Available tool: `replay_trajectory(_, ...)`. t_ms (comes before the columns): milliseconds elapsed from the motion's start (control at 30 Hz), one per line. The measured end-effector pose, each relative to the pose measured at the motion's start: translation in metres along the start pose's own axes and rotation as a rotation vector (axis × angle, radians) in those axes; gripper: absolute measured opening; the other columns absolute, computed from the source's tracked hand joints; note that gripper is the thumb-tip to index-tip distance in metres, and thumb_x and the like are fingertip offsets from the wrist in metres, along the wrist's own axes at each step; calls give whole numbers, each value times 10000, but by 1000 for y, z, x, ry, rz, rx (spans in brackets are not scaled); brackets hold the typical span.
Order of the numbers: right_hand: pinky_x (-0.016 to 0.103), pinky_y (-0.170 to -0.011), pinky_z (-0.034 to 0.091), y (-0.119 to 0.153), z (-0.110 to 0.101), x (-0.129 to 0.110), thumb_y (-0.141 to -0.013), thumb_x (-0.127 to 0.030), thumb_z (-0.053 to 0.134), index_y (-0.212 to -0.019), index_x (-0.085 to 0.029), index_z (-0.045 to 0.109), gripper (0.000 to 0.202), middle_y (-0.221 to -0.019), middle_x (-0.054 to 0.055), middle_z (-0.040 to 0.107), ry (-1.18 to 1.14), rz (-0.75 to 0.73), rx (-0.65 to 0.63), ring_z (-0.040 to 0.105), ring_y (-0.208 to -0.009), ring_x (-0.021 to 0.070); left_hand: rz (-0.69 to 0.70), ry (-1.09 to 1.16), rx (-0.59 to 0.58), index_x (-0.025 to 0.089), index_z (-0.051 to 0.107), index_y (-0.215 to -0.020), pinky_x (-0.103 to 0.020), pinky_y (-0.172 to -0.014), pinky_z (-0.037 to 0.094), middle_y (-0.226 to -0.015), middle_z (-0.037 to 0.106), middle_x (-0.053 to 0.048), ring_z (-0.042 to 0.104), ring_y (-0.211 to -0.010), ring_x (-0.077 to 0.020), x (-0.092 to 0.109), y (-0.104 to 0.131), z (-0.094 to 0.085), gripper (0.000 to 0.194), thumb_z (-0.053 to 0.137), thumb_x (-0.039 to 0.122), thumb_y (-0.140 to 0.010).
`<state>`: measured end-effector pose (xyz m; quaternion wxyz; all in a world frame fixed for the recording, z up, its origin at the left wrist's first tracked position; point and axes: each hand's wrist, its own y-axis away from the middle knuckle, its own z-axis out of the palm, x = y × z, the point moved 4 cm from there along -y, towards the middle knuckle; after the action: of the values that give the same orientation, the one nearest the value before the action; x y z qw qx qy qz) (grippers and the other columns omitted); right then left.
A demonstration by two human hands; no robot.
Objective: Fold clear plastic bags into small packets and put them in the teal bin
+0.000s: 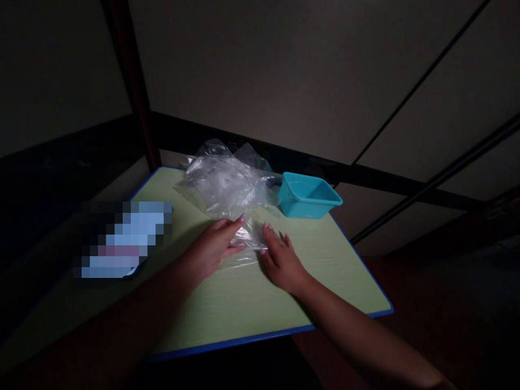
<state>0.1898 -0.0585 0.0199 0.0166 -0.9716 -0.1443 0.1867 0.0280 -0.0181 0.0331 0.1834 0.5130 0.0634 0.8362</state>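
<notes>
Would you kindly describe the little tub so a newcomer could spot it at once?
Start at the pale green table with its blue edge. At its far right corner, beside the crumpled clear plastic bags, sits the tub: the only turquoise, rigid, open-topped thing there.
</notes>
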Motion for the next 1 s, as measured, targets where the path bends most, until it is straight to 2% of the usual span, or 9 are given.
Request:
replay_trajectory(100,581,-1142,114,0,0,1,-934,-287,365,-1524,-95,146,659,-1554,167,236,-24,10,16,208,-1445,252,55,94,-21,174,578,-783,-362,-816,519,-812,646,-7,645,-831,-191,4,1,2,315,807,350,-659)
replay_trajectory(267,605,-1138,82,-2,0,7,-945,-296,336,-1528,-125,146,636,-1529,148,316,-148,58,68,272,-1424,255,149,184,-201,170,569,-824,-366,-946,456,-1028,687,-92,625,-1059,-241,13,5,13,376,739,490,-722)
replay_trajectory(333,587,-1147,74,-4,2,13,-950,-302,320,-1520,-107,179,618,-1511,147,355,-215,94,97,274,-1424,250,139,150,-190,164,583,-857,-368,-933,458,-1040,682,-102,627,-1041,-243,13,5,13,414,707,540,-739)
replay_trajectory(400,561,-1157,77,-5,3,19,-959,-326,309,-1507,-126,239,587,-1505,129,376,-285,122,151,281,-1421,247,92,88,-103,163,584,-848,-367,-889,471,-965,685,-94,646,-945,-232,11,2,8,429,684,568,-750)
replay_trajectory(500,507,-1158,171,-6,5,28,-978,-403,295,-1463,-178,355,538,-1490,93,417,-419,130,251,319,-1405,241,-43,8,4,160,571,-778,-365,-839,482,-847,673,-87,649,-832,-222,2,-1,2,430,648,582,-776)
replay_trajectory(633,442,-1076,368,-7,8,37,-979,-482,298,-1407,-159,440,555,-1363,107,564,-599,200,329,495,-1281,249,-170,-13,-32,156,567,-759,-373,-839,488,-857,681,-120,645,-849,-234,-6,-1,4,449,598,601,-810)
replay_trajectory(767,431,-995,446,-8,9,38,-954,-483,397,-1379,-171,463,531,-1249,109,643,-637,220,331,580,-1169,260,-188,-37,-54,147,566,-768,-362,-848,486,-871,687,-135,638,-883,-237,-7,1,5,476,517,611,-867)
replay_trajectory(867,419,-918,490,-9,10,38,-923,-478,476,-1325,-156,510,516,-1139,117,691,-597,196,309,634,-1048,264,-186,-63,-74,148,571,-774,-342,-845,484,-867,693,-126,630,-895,-234,-9,1,4,511,515,650,-849)
replay_trajectory(1000,387,-844,515,-7,10,41,-919,-477,452,-1179,-124,603,464,-1003,107,717,-535,197,311,653,-922,247,-198,-77,-116,147,608,-792,-329,-846,483,-889,702,-126,628,-931,-247,-12,-1,4,539,549,683,-804)
